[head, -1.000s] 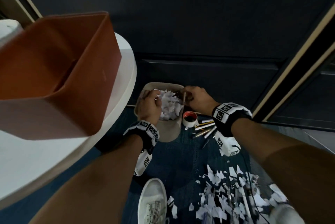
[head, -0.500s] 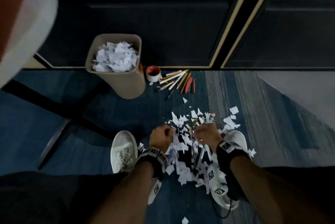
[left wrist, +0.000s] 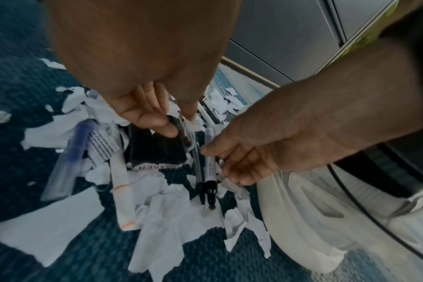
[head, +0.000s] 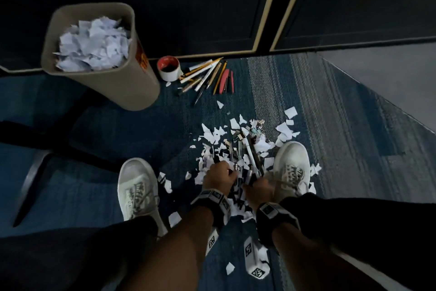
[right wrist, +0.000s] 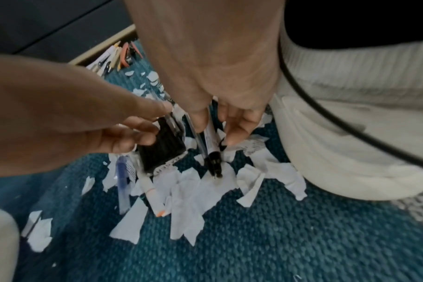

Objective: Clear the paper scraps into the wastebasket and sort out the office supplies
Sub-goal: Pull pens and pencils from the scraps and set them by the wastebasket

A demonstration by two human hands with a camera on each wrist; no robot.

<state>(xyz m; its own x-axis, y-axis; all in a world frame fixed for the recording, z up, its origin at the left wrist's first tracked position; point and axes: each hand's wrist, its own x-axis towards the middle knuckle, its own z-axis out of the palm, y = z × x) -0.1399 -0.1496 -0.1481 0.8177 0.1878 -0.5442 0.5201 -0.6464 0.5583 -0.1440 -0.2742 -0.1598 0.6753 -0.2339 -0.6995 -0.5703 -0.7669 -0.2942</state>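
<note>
Dark blue carpet (head: 132, 135) all around, with a dark panelled wall along the far edge, and I'm crouched right over the mess. My left hand (head: 218, 178) is down in the pile of paper scraps (head: 212, 136) between my two white sneakers (head: 136, 187); from the left wrist cam its fingers (left wrist: 143, 112) are curled and pinching a clear pen (left wrist: 185, 129) that lies against a black block-shaped thing (left wrist: 157, 148), can't tell what that is. My right hand (head: 258, 190) is just beside it, thumb and fingers closed around two pens (right wrist: 209, 150), a clear one with a black tip and a white-barrelled one with a black cap, both pointing tip-down onto the scraps. A blue pen (right wrist: 122, 183) and a white marker with an orange end (right wrist: 152, 196) lie loose on the paper to the left of the black block. More pens and small bits are mixed into the heap (head: 245, 149) further out from my hands, too jumbled to name. Up near the wall the beige wastebasket (head: 122, 83) stands packed to the rim with scraps. Right beside it sits a roll of tape with a red core (head: 168, 67), then a fanned bunch of pencils and pens (head: 205, 76), and a red stapler (head: 227, 82) touching the end of that bunch. Those are well apart from where my hands are working.
</note>
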